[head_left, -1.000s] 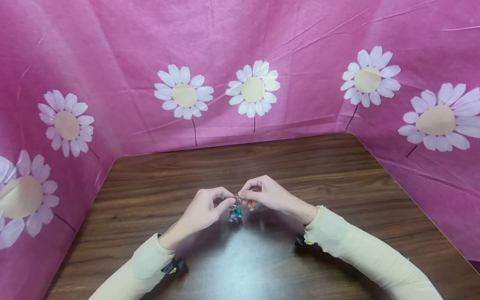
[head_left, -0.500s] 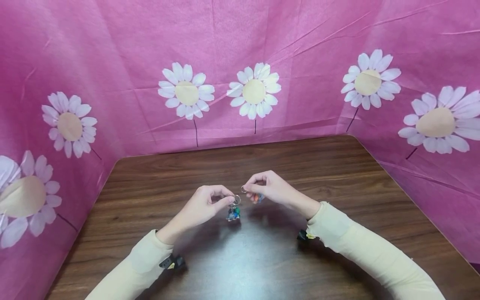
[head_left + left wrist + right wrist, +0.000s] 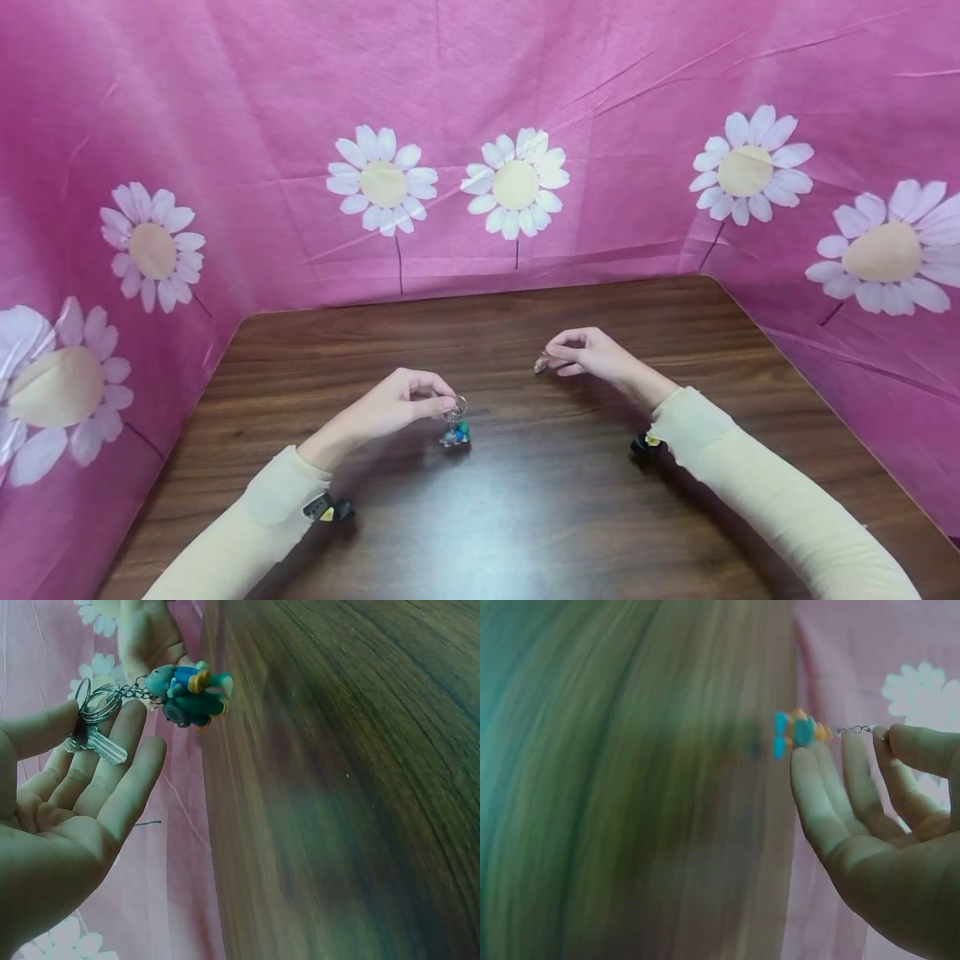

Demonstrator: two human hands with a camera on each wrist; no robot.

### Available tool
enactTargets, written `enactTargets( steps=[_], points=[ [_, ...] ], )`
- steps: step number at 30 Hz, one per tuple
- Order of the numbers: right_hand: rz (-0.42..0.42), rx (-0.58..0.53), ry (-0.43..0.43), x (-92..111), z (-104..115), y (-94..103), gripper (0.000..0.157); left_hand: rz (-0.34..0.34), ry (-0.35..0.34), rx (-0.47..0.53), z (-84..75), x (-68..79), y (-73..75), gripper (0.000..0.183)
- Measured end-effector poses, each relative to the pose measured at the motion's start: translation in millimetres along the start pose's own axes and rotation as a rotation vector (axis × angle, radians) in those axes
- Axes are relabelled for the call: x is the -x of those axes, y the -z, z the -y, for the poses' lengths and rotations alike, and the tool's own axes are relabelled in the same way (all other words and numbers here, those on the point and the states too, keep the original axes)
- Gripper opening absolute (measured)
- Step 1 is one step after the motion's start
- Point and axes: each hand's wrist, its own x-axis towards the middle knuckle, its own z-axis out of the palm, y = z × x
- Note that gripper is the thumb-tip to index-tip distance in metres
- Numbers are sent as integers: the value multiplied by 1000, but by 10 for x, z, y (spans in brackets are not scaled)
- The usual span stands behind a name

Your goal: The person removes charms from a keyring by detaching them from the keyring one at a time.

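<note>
My left hand (image 3: 393, 404) pinches a bunch of metal key rings (image 3: 99, 703) between thumb and forefinger. A silver key (image 3: 106, 745) hangs from the rings beside the fingers. On short chains from the same rings dangle small figurine charms (image 3: 189, 688) in blue and green with orange-yellow parts. Apart from it, further right and farther back, my right hand (image 3: 596, 356) pinches the end of a thin chain (image 3: 855, 729) with thumb and forefinger. An orange and bright-blue figurine keychain (image 3: 802, 730) hangs on that chain; its ring is mostly hidden by the fingertips.
Both hands are held above a dark wood-grain table (image 3: 480, 508). A pink cloth (image 3: 480, 67) with large white daisies stands around the table's back and side edges. A black strap device (image 3: 327, 508) is worn under the left sleeve, another (image 3: 647, 447) under the right.
The hands were together at the rings a second ago and have come apart. The right hand has moved right and back with its figurine keychain; the left has shifted slightly left with the rings.
</note>
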Motion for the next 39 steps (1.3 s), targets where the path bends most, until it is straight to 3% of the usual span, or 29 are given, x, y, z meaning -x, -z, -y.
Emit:
enactTargets(
  steps=[5, 11, 20, 26, 30, 39],
  points=[
    [-69, 102, 56, 12, -105, 202, 32, -3, 13, 64, 49, 9, 48, 18],
    [-75, -48, 54, 43, -167, 412, 31, -4, 24, 100, 67, 7, 89, 19],
    [-129, -99, 7, 92, -202, 640, 30, 6, 6, 84, 68, -4, 131, 19],
    [-24, -140, -61, 94, -267, 737, 33, -16, 26, 61, 82, -5, 156, 17],
    [21, -44, -82, 71, -305, 766, 38, -15, 29, 79, 86, -4, 143, 19],
    [-95, 320, -48, -33, -335, 770, 29, -14, 12, 63, 108, -3, 145, 17]
  ],
)
